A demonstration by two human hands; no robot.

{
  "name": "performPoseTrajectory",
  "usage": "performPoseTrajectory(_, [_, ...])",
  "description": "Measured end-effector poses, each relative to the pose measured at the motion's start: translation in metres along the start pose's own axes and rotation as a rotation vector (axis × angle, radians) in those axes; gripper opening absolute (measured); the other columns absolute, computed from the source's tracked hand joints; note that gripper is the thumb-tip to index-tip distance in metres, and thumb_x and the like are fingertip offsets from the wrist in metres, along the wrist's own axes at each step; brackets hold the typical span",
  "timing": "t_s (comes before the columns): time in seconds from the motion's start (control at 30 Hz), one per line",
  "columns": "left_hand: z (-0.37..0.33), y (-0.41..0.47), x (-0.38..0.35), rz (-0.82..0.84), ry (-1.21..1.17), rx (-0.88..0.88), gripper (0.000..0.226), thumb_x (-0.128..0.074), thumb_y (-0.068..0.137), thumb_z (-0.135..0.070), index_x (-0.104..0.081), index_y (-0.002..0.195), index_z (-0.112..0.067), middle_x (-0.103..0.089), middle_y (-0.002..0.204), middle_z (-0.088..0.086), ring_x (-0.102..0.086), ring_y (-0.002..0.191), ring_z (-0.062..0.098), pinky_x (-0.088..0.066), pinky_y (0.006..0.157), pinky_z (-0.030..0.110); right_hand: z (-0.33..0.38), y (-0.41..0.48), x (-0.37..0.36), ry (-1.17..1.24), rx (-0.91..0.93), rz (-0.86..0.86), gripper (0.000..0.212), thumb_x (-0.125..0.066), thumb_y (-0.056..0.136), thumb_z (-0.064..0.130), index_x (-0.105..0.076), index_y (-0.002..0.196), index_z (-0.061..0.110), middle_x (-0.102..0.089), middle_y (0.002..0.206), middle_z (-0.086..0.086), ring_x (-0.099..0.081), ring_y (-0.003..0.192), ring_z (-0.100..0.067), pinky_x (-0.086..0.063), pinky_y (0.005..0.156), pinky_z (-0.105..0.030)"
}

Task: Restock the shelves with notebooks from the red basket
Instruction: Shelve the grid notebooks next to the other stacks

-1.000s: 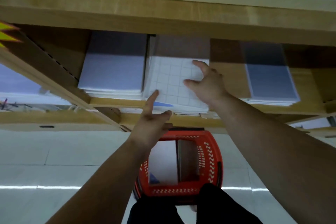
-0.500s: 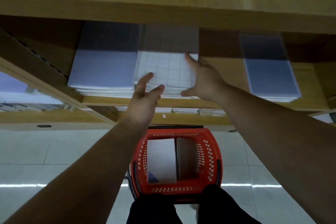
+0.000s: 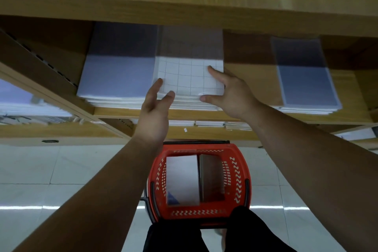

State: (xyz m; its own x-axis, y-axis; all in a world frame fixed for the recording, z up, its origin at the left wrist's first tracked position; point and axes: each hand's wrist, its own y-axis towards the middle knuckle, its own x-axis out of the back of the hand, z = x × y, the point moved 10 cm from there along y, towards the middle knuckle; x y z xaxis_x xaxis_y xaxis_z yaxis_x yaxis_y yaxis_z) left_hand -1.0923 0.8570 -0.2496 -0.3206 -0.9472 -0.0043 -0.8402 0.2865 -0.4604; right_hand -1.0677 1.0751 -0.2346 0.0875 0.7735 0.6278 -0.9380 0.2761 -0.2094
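Touching flat gridded notebook stack (image 3: 190,76) with straight-fingered left grip (image 3: 153,108), right grip (image 3: 232,96), nothing clasped; perforated red basket (image 3: 239,172) below grips.

On the shelf (image 3: 251,80), the left stack (image 3: 116,75) lies just beside the middle stack (image 3: 190,80); the right stack (image 3: 304,82) lies well apart on its other side. Below and before the middle stack, the basket (image 3: 235,170) holds notebooks (image 3: 182,178).
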Motion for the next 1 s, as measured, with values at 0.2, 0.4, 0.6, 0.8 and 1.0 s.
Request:
performPoseTrajectory(0.2, [-0.037, -0.009, 0.019, -0.187, 0.552, -0.251, 0.053, -0.068, 0.092, -0.034, -0.042, 0.137, -0.042, -0.056, 0.115, -0.002, -0.059, 0.097, 0.010, -0.046, 0.073, 0.019, -0.010, 0.000, 0.010, 0.276, -0.130, 0.027, 0.091, -0.090, 0.070, 0.040, -0.044, 0.148, 0.039, -0.050, 0.150, 0.007, -0.053, 0.131, -0.013, -0.054, 0.102, -0.039])
performPoseTrajectory(0.4, [-0.060, 0.013, 0.004, -0.191, 0.833, -0.275, 0.071, -0.055, 0.087, -0.053, -0.037, 0.150, -0.024, -0.057, 0.136, 0.007, -0.052, 0.124, 0.034, -0.045, 0.105, 0.052, -0.016, 0.011, 0.016, 0.498, -0.240, -0.197, 0.062, -0.081, 0.082, 0.010, -0.056, 0.138, 0.022, -0.069, 0.122, 0.001, -0.069, 0.107, -0.017, -0.061, 0.088, -0.046])
performPoseTrajectory(0.6, [-0.060, -0.005, -0.033, -0.200, 0.991, -0.284, 0.074, -0.051, 0.094, -0.054, -0.031, 0.155, -0.018, -0.049, 0.147, 0.008, -0.036, 0.135, 0.032, -0.032, 0.110, 0.042, -0.026, 0.009, 0.028, 0.418, -0.211, -0.231, 0.065, -0.075, 0.086, 0.004, -0.052, 0.143, 0.026, -0.060, 0.136, 0.001, -0.061, 0.117, -0.015, -0.056, 0.086, -0.023])
performPoseTrajectory(0.8, [-0.054, -0.016, -0.087, -0.112, 0.823, -0.326, 0.074, -0.058, 0.095, -0.045, -0.026, 0.157, -0.019, -0.043, 0.152, 0.006, -0.029, 0.142, 0.029, -0.031, 0.117, 0.046, -0.059, -0.009, 0.074, 0.439, -0.255, -0.263, 0.053, -0.062, 0.094, -0.001, -0.055, 0.139, 0.025, -0.055, 0.123, 0.012, -0.058, 0.098, 0.002, -0.044, 0.067, -0.001])
performPoseTrajectory(1.0, [-0.037, -0.006, -0.150, 0.123, 1.145, -0.425, 0.075, -0.052, 0.097, -0.050, -0.017, 0.159, -0.028, -0.022, 0.165, -0.002, -0.012, 0.153, 0.024, -0.015, 0.123, 0.049, -0.115, -0.035, 0.132, 0.489, -0.338, -0.352, 0.052, -0.059, 0.094, -0.005, -0.058, 0.138, 0.023, -0.058, 0.121, 0.006, -0.057, 0.108, -0.013, -0.053, 0.087, -0.023])
